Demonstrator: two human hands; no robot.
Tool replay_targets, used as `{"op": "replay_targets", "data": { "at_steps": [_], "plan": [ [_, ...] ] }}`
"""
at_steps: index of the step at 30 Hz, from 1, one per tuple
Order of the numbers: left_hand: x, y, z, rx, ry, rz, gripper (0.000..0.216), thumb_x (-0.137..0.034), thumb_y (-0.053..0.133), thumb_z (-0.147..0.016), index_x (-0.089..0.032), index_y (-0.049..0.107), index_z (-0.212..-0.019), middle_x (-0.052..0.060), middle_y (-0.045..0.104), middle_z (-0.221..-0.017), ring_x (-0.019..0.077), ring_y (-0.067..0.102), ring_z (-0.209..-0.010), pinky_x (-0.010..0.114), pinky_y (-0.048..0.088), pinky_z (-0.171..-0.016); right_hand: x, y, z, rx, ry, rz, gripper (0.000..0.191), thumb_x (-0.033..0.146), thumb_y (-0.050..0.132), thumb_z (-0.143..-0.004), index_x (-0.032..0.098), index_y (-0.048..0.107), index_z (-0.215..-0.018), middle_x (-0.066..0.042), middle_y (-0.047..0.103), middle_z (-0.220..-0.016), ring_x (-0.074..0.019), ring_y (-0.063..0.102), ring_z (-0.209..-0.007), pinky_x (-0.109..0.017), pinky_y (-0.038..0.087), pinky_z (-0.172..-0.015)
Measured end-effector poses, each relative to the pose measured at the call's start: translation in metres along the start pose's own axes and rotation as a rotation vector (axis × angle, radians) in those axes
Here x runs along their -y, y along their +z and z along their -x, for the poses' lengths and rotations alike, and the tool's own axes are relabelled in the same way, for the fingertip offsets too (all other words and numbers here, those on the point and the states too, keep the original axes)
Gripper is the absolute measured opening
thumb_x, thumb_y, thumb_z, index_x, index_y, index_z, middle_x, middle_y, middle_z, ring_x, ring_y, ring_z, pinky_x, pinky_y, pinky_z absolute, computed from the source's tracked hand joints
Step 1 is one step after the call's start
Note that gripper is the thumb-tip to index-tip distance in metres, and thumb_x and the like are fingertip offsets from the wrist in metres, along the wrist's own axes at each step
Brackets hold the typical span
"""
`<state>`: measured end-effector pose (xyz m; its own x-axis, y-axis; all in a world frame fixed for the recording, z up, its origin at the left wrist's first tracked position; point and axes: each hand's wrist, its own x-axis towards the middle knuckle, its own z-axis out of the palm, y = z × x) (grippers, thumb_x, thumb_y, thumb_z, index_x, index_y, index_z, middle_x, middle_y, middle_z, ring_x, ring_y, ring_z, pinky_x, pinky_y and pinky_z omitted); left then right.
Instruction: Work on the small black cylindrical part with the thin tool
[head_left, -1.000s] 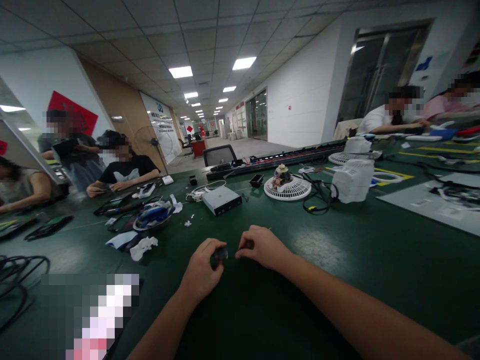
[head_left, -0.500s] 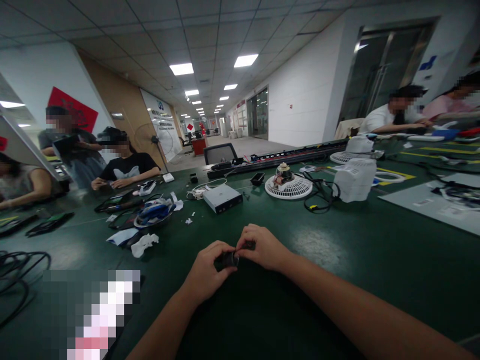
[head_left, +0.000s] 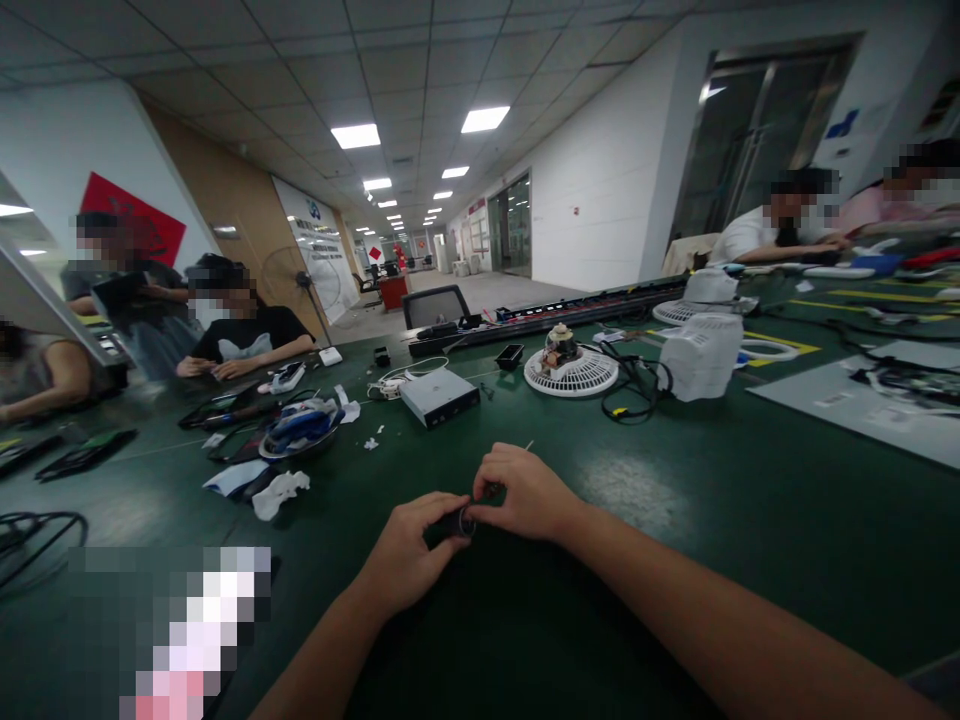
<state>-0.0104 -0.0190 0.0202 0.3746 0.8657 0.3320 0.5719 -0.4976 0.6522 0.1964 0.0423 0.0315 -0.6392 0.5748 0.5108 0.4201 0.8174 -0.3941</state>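
Observation:
My left hand [head_left: 416, 555] is closed around a small dark cylindrical part [head_left: 465, 522], gripping it between thumb and fingers. Its round end faces right and shows a lighter rim. At that end my right hand [head_left: 525, 495] is pinched, fingertips touching the rim. Whatever sits in the pinch is too small and dark to name. A thin pale sliver [head_left: 529, 446] pokes up behind the right knuckles. Beyond my hands lies a silver optical drive [head_left: 441, 398], and right of it a round white fan grille [head_left: 571, 375] carrying a motor.
A white plastic housing [head_left: 703, 358] and black cable [head_left: 637, 405] stand at right. At left are a bowl of blue items [head_left: 300, 428], crumpled white paper [head_left: 281, 495] and a blurred-out panel [head_left: 202, 630]. A small black box [head_left: 510, 357] sits behind. Co-workers sit around the green table [head_left: 360, 460].
The whole view has shifted slightly. The cylinder's end has turned a little more toward me, and the thin sliver now shows behind my right hand. Both hands keep their grip.

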Motion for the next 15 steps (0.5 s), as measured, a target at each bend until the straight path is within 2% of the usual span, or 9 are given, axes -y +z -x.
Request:
{"op": "replay_targets", "data": {
  "at_steps": [3, 7, 11, 15],
  "plan": [
    [0.0012, 0.0012, 0.0006, -0.003, 0.011, -0.003, 0.038, -0.014, 0.068, -0.081, -0.025, 0.068, -0.118, 0.005, 0.073, -0.112, 0.0217, 0.068, -0.103, 0.037, 0.053, -0.093, 0.0031, 0.0001, 0.0011, 0.007, 0.001, -0.010, 0.011, 0.022, 0.077, -0.077, 0.019, 0.067, -0.073, -0.002, 0.067, -0.072, -0.0181, 0.056, -0.075, -0.031, 0.041, -0.072],
    [0.0021, 0.0030, 0.0000, -0.001, 0.038, -0.042, 0.038, -0.013, 0.065, -0.082, -0.024, 0.067, -0.119, 0.006, 0.072, -0.114, 0.0230, 0.067, -0.105, 0.039, 0.053, -0.095, 0.0055, 0.0008, 0.0024, 0.068, 0.078, -0.012, 0.008, 0.023, 0.076, -0.076, 0.019, 0.069, -0.076, -0.002, 0.066, -0.071, -0.0184, 0.057, -0.073, -0.030, 0.040, -0.068],
    [0.0040, 0.0027, -0.0003, -0.009, 0.050, -0.087, 0.038, -0.013, 0.065, -0.082, -0.023, 0.068, -0.118, 0.007, 0.071, -0.113, 0.0235, 0.066, -0.105, 0.040, 0.054, -0.094, 0.0041, 0.0023, 0.0021, 0.117, 0.114, -0.063, 0.016, 0.030, 0.080, -0.074, 0.019, 0.071, -0.079, -0.003, 0.066, -0.075, -0.0175, 0.058, -0.072, -0.028, 0.039, -0.063],
    [0.0016, -0.0007, 0.0000, 0.037, 0.043, -0.090, 0.038, -0.010, 0.067, -0.081, -0.026, 0.069, -0.116, 0.005, 0.072, -0.113, 0.0217, 0.066, -0.104, 0.038, 0.053, -0.093, -0.0002, 0.0052, 0.0003, 0.120, 0.114, -0.019, 0.022, 0.035, 0.085, -0.070, 0.020, 0.071, -0.077, -0.002, 0.067, -0.072, -0.0193, 0.058, -0.076, -0.029, 0.038, -0.065]
  ]
}}
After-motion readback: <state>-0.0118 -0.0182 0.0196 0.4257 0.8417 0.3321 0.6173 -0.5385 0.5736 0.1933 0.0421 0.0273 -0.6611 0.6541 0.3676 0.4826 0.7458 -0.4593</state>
